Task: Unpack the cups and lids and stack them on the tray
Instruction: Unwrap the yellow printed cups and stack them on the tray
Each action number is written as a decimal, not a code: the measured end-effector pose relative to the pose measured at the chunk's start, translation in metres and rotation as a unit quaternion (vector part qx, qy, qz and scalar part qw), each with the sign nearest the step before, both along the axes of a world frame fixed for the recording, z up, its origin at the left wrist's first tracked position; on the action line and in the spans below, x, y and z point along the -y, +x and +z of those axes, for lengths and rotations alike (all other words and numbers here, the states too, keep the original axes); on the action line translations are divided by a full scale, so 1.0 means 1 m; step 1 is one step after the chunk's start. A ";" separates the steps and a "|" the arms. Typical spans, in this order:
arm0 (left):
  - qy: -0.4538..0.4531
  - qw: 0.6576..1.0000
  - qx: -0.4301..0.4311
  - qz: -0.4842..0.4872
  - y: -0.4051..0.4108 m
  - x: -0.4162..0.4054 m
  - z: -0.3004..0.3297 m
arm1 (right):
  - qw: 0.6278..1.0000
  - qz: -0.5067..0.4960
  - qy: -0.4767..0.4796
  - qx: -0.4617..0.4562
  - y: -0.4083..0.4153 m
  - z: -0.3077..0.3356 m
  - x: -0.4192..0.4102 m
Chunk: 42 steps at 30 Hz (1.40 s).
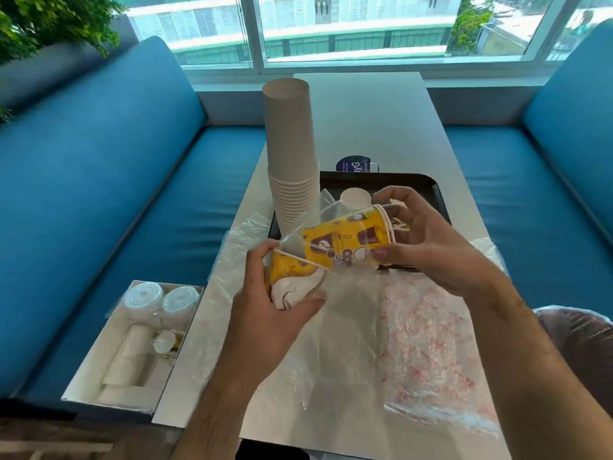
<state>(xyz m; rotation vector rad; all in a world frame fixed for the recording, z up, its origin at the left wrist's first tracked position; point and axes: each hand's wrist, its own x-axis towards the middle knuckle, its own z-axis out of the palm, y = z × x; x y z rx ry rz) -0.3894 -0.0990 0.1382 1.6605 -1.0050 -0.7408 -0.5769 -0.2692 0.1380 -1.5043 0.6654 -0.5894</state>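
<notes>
- Head view, centre of frame: my left hand (265, 293) has its grip curled round the lower end of a yellow printed cup stack (335, 247) held above the tabletop (365, 127); my right hand (428, 240) grips the upper end.
- Clear plastic wrap (318, 220) clings to the stack.
- One black tray (428, 187) behind; one tall stack of plain cups (292, 154) stands at its left end, one small white cup (355, 197) beside it.
- Lower left: one box (132, 343) with two wrapped lid bundles (162, 300); I cannot count the lids.

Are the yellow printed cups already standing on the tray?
No, the yellow printed cups are held in the air by both hands, left hand and right hand, above the black tray.
</notes>
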 end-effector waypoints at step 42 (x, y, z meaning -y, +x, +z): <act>0.013 0.999 -0.022 0.029 0.013 0.000 -0.009 | 0.927 -0.278 -0.127 -0.215 0.010 -0.066 0.068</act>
